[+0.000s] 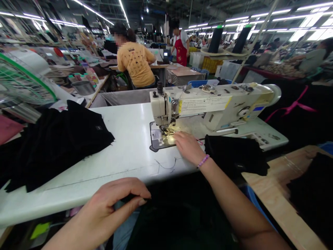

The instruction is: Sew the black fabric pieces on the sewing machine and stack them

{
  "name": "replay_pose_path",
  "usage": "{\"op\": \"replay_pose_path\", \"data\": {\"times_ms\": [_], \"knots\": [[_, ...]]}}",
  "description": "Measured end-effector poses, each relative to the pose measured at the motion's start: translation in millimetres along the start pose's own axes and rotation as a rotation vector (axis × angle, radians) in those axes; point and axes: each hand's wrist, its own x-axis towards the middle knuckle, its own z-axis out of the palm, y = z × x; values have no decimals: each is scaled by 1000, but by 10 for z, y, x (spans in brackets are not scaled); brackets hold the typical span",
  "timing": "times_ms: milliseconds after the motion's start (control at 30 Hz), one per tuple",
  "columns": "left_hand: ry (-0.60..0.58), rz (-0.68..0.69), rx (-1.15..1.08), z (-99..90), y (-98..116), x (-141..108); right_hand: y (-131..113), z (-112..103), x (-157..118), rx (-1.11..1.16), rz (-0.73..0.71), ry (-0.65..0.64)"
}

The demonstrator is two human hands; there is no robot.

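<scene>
A white sewing machine (pixel 218 104) stands on a pale worktable (pixel 125 139). My right hand (pixel 188 147), with a beaded bracelet at the wrist, reaches to the lit metal plate (pixel 157 142) beside the needle; its fingertips are close together, and what they hold, if anything, is too small to make out. Below the table's front edge, my left hand (pixel 122 198) pinches the edge of a dark cloth (pixel 179 211) that hangs over my lap. Loose dark threads (pixel 166 167) lie on the tabletop between the hands.
Black fabric pieces (pixel 65 139) are heaped at the left, and a folded black piece (pixel 236 154) lies right of my right hand. A green-rimmed fan (pixel 26 78) stands at the far left. A wooden board (pixel 283 180) is at the right. Two people work beyond the machine.
</scene>
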Motion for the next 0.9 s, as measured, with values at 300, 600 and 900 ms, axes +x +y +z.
{"op": "replay_pose_path", "data": {"times_ms": [300,600,900], "knots": [[47,-84,121,-497,-83,-37,-555,498,-734,797,-415,-356],[-177,-449,-71,-284,-462,918,-684,179,-615,1244,-3,-117],[-125,-475,18,440,-1612,1441,-512,459,-347,75,12,147]]}}
